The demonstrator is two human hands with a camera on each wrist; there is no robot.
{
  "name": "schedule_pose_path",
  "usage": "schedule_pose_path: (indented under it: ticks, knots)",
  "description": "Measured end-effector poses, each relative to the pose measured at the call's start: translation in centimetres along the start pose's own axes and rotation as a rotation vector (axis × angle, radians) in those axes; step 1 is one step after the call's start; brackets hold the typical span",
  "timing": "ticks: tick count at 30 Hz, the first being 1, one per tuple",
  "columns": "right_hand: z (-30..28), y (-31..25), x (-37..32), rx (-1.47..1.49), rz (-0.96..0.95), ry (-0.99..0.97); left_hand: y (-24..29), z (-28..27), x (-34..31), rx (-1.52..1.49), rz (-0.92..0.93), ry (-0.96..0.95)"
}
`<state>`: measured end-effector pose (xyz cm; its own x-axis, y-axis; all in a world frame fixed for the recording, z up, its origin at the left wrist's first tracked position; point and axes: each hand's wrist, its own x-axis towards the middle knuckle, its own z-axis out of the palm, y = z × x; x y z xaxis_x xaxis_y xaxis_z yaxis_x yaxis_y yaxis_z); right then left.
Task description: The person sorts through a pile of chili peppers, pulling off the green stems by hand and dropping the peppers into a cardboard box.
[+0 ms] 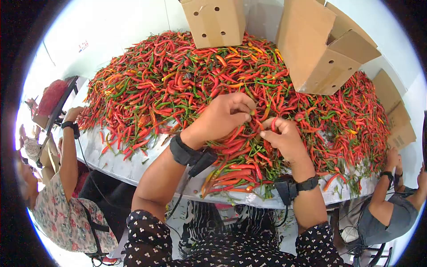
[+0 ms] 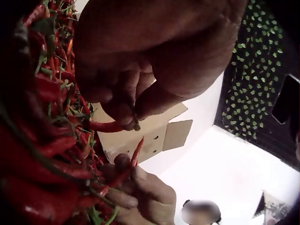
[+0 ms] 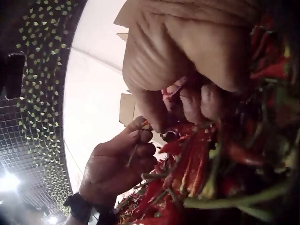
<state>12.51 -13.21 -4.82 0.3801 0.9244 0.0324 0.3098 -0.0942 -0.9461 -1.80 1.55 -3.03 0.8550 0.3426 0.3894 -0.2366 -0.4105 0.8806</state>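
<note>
Above the near part of a big chili heap (image 1: 178, 95), both hands work close together. My left hand (image 1: 218, 118) pinches a chili stem (image 3: 132, 154) between thumb and forefinger; the thin green stalk sticks out past the fingertips in the right wrist view. Just to its right, my right hand (image 1: 287, 140) holds a red chili (image 2: 137, 152) in curled fingers, its pointed tip rising toward the left hand in the left wrist view. Part of that chili is hidden by the fingers. Below the hands lies a cluster of larger red chilies (image 1: 235, 173) near the table edge.
Two cardboard boxes stand at the back, one in the middle (image 1: 215, 26) and a taller open one (image 1: 311, 49) to the right. The white table (image 1: 113, 167) curves along the front. People sit on both sides, a forearm (image 1: 67, 144) at left and a sleeve (image 1: 384, 218) at right.
</note>
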Motion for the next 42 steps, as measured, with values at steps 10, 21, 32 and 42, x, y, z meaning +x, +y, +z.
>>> schedule_pose_path:
  ticks: [10, 21, 32, 42]
  knots:
    - [0.0, 0.6, 0.4, 0.879, -0.002, -0.041, 0.5, 0.7, -0.1, -0.121, -0.072, -0.010]
    - [0.2, 0.8, 0.2, 1.001, 0.002, -0.065, 0.7, 1.4, -0.5, 0.112, -0.081, -0.065]
    - [1.4, -0.8, -0.4, 0.212, -0.267, 0.213, 1.3, 1.2, -0.6, 0.475, -0.006, 0.036]
    - [0.6, 0.2, 0.1, 0.928, 0.026, -0.024, 1.6, -2.6, -0.5, 0.430, -0.053, 0.120]
